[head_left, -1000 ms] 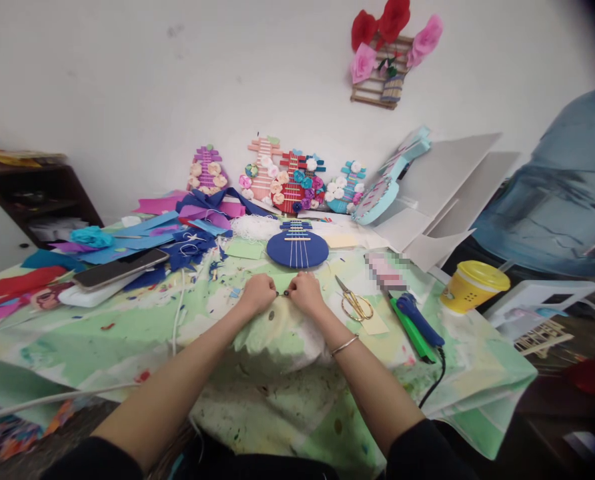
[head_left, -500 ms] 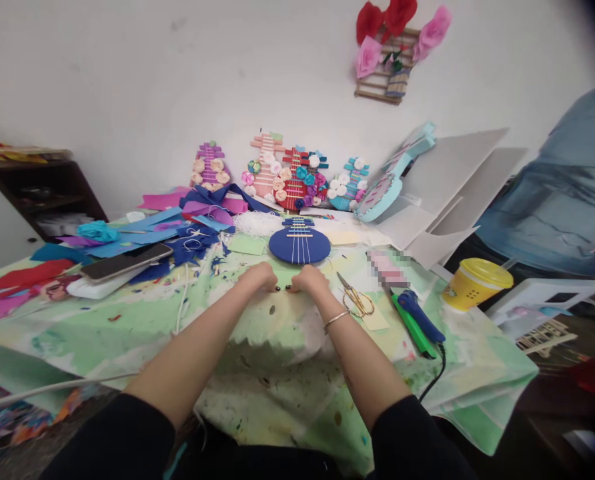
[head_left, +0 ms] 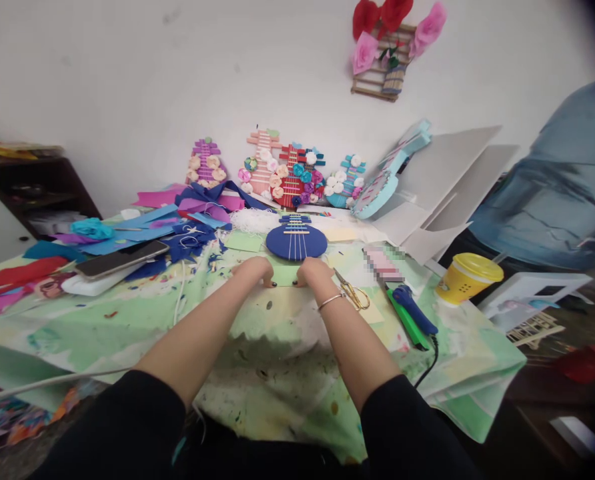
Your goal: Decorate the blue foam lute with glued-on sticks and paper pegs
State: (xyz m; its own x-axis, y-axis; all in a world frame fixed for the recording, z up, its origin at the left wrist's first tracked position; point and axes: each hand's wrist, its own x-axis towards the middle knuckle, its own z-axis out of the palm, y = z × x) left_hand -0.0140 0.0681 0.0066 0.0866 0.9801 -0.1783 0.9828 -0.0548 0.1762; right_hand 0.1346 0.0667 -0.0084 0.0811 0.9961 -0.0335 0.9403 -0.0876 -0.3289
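My left hand (head_left: 258, 272) and my right hand (head_left: 313, 272) rest low over the near part of the table, a short gap apart. A small piece of light green paper (head_left: 284, 275) lies between them, and each hand's thumb presses its near edge. The fingers curl forward and are mostly hidden behind the hands. Right beyond the paper lies a dark blue pipa-shaped craft (head_left: 280, 245) with white strings and pegs. Gold-handled scissors (head_left: 358, 298) lie beside my right wrist.
A green craft knife (head_left: 411, 328) and a blue-handled corded tool (head_left: 417, 313) lie to the right, near a yellow tub (head_left: 470, 277). On the left are a phone (head_left: 122, 259), a white cable (head_left: 181, 293) and coloured scraps. Several flowered pipa crafts (head_left: 293, 175) lean on the wall.
My hands have moved apart from thumbs nearly touching, and more green paper shows between them. The view has shifted slightly; the blue craft stays in place.
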